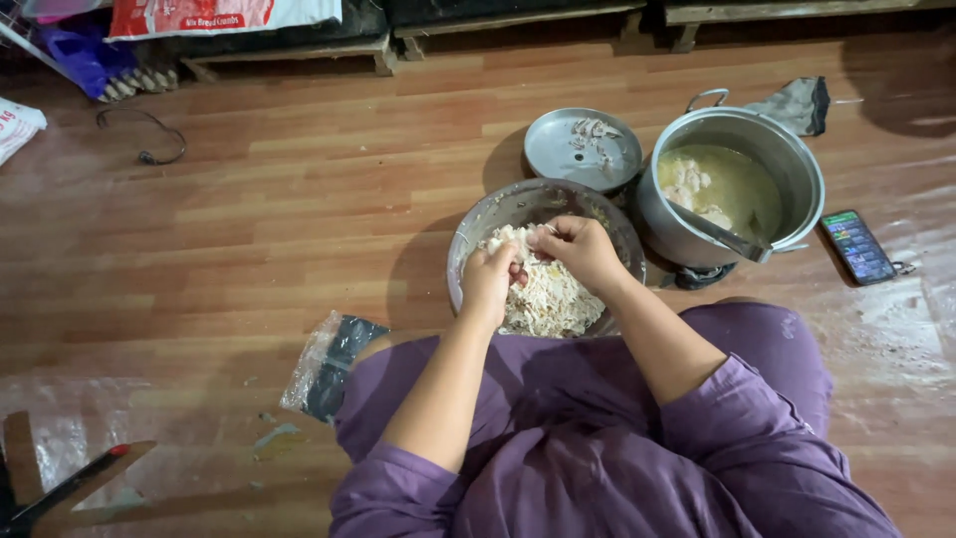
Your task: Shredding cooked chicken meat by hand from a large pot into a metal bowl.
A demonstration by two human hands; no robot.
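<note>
Shreds could be spilling over the rim of the round steel bowl (468,249) onto the wooden floor (249,229), I judge — both hands are working high above the heap; a hard tug might also tip the bowl toward the lidless metal pot of pale broth (797,164) just beside it. The left hand (488,279) and right hand (578,249) are pinching one clump of pale shredded meat (553,299), wrists bent inward, forearms converging over the lap.

Floor (249,199): reddish-brown wood-pattern planks running left to right, with a dull sheen and pale dusty smears toward the right edge and lower left corner. Along the top edge stand low wooden pallets (299,55), dark beneath. Lighting: dim, warm, from overhead. No wall or window is in view.
</note>
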